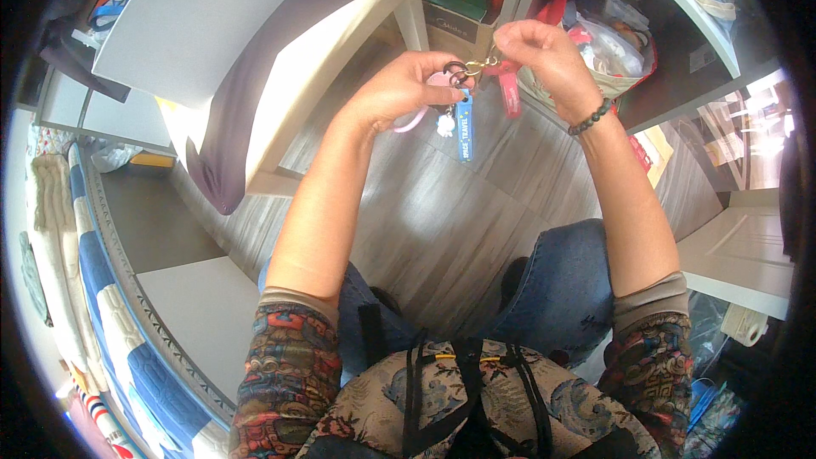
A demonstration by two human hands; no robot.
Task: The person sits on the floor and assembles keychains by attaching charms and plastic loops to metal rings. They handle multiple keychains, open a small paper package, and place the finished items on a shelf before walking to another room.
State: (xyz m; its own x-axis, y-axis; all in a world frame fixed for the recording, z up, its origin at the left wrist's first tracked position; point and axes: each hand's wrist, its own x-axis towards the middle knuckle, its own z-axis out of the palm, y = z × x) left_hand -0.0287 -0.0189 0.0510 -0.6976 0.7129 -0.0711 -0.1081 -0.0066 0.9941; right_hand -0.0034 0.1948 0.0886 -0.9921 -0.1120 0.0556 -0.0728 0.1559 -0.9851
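My left hand (396,90) pinches a bunch of keychain charms above the floor. From it hang a blue strap (466,134) bearing writing and a small white figure charm (445,125). A pink loop (417,120) shows below the palm, and dark rings (456,70) sit by the fingertips. A gold metal clasp (477,66) spans the gap between both hands. My right hand (548,54) has its thumb and fingers closed on the far end of that gold hardware; the exact part is hidden. Beside it hangs a red strap (510,95), whose attachment I cannot tell.
A white chair or bench (325,57) with a dark cloth stands ahead to the left. An open cabinet (676,76) at right holds a fabric bag (612,54) of plastic-wrapped items. A blue-and-white quilted cover (121,306) lies at left. On my lap rests a patterned bag (382,401).
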